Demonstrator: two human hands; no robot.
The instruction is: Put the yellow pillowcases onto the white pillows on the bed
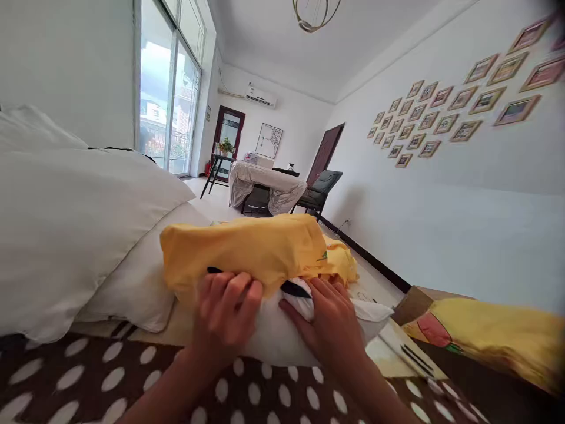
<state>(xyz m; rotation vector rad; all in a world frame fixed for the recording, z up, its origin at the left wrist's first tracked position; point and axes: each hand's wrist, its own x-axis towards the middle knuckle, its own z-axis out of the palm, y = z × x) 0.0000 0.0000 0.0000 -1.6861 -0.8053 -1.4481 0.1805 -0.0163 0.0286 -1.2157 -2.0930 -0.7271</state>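
Observation:
A yellow pillowcase (247, 244) is bunched over the far part of a white pillow (273, 335) in front of me. My left hand (227, 312) is closed with its fingers curled on the near edge of the pillowcase. On the other side, my right hand (329, 321) grips the gathered edge where yellow cloth meets the white pillow, its thumb pressed on the white fabric. Small dark patches show beside both hands. More yellow cloth (342, 259) lies crumpled behind my right hand. What lies under my fingers is partly hidden.
Large white pillows (88, 229) are piled at the left. A brown cloth with white dots (145, 377) lies nearest me. At the right, folded yellow fabric (498, 330) rests on a cardboard box (412, 303). Farther back stand a covered table (269, 176) and a dark chair (322, 185).

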